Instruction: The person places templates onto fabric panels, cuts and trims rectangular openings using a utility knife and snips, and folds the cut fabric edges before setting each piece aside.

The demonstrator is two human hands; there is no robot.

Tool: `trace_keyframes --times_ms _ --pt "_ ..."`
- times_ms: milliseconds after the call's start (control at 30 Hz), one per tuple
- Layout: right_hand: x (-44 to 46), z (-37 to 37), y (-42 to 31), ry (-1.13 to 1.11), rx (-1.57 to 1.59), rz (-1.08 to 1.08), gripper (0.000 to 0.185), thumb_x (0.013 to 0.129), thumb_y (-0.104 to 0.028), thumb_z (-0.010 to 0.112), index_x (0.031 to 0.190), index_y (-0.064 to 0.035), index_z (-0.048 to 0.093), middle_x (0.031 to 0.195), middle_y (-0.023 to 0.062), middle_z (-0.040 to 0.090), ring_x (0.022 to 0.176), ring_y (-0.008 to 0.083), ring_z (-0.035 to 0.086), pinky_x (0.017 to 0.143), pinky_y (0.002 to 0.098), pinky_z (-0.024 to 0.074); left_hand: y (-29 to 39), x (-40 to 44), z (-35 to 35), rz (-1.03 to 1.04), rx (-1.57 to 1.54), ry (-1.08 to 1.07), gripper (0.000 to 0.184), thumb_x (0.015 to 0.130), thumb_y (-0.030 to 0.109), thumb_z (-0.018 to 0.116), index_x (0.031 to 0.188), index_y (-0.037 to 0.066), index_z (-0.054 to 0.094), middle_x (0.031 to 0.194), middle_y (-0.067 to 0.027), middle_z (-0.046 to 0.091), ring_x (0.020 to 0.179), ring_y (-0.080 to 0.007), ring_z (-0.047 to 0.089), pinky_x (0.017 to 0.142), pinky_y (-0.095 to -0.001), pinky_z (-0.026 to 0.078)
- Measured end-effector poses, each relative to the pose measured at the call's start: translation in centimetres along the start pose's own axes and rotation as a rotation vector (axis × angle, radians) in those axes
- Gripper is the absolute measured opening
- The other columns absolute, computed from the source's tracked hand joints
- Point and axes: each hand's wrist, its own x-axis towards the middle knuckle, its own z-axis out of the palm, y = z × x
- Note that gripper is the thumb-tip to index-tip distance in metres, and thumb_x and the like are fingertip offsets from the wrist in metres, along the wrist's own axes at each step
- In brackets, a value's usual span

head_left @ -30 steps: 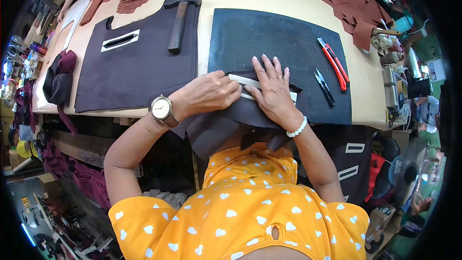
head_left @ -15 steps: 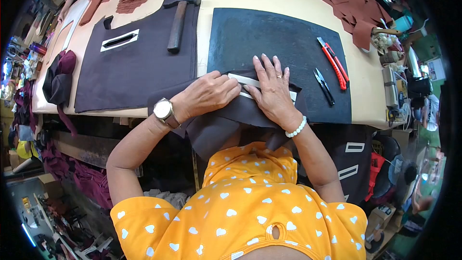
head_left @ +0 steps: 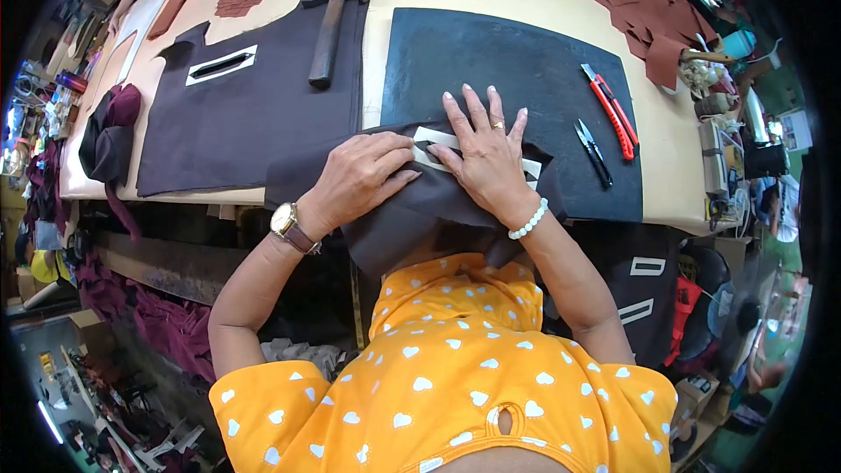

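The left hand point(head_left: 357, 177) is now drawn toward nine o'clock, thumb and fingers parted, while white-trimmed dark cloth point(head_left: 405, 226) is pressed under the right hand point(head_left: 487, 162), fingers spread.

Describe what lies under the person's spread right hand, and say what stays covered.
Under the right hand is dark cloth with pale edging showing on both sides; the fingers reach over the black mat. Whatever the palm covers cannot be seen.
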Motion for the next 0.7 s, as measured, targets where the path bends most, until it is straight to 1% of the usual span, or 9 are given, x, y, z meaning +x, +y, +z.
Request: trace_keyframes --times_ms 300,367,400,467,500,567,700 --pt "0.0 0.1 -0.1 -0.036 0.055 0.05 0.061 0.085 -0.047 0.052 0.134 -0.0118 0.041 0.139 0.0148 0.035 0.131 0.04 0.024 0.095 0.0716 0.0172 0.6 -0.3 0.5 -0.063 0.013 0.021 0.024 0.075 0.015 0.068 0.096 0.005 0.062 0.103 -0.0095 0.062 0.095 -0.0266 0.061 0.081 -0.0359 0.049" --pt "0.0 0.0 -0.2 -0.035 0.061 0.061 0.061 0.085 -0.046 0.052 0.133 -0.0114 0.041 0.139 0.015 0.035 0.131 0.0403 0.025 0.095 0.0717 0.0176 1.5 -0.4 0.5 -0.111 0.047 0.032 0.025 0.076 0.014 0.067 0.099 0.005 0.062 0.105 -0.0098 0.062 0.099 -0.027 0.059 0.084 -0.0369 0.047" --pt "0.0 0.0 -0.2 -0.019 0.057 0.063 0.06 0.084 -0.045 0.054 0.133 -0.0114 0.042 0.139 0.0147 0.035 0.131 0.04 0.025 0.095 0.0714 0.0175 2.0 -0.5 0.5 -0.137 0.066 0.038 0.026 0.076 0.013 0.067 0.1 0.004 0.062 0.107 -0.0099 0.062 0.101 -0.0272 0.058 0.086 -0.0373 0.046" --pt "-0.1 -0.1 -0.4 0.014 0.049 0.069 0.058 0.083 -0.041 0.056 0.132 -0.0114 0.044 0.139 0.0142 0.036 0.131 0.0395 0.025 0.096 0.0708 0.0172 2.7 -0.7 1.1 -0.112 0.185 0.045 0.027 0.077 0.013 0.065 0.102 0.004 0.062 0.11 -0.01 0.061 0.106 -0.0271 0.055 0.089 -0.0387 0.043" --pt "0.0 -0.2 -0.5 0.054 0.031 0.039 0.057 0.083 -0.039 0.058 0.131 -0.0114 0.045 0.138 0.0138 0.036 0.131 0.039 0.025 0.096 0.0703 0.017 2.9 -0.7 1.3 -0.101 0.244 0.05 0.027 0.078 0.012 0.064 0.103 0.003 0.062 0.112 -0.0101 0.061 0.109 -0.027 0.054 0.091 -0.0394 0.041" --pt "-0.2 -0.6 -0.6 0.126 -0.005 -0.024 0.055 0.082 -0.035 0.061 0.129 -0.0115 0.047 0.138 0.013 0.036 0.131 0.0379 0.025 0.097 0.0694 0.0166 3.3 -0.9 1.6 -0.122 0.265 0.042 0.027 0.078 0.012 0.062 0.104 0.003 0.062 0.113 -0.0101 0.06 0.112 -0.0263 0.052 0.094 -0.0403 0.039" --pt "-0.7 -1.0 -0.7 0.115 -0.02 -0.026 0.052 0.081 -0.03 0.062 0.127 -0.0116 0.048 0.137 0.012 0.037 0.131 0.0362 0.025 0.098 0.0679 0.0166 3.6 -1.3 1.8 -0.158 0.27 0.026 0.029 0.079 0.012 0.06 0.107 0.003 0.061 0.115 -0.0097 0.06 0.113 -0.0257 0.052 0.096 -0.0418 0.037"
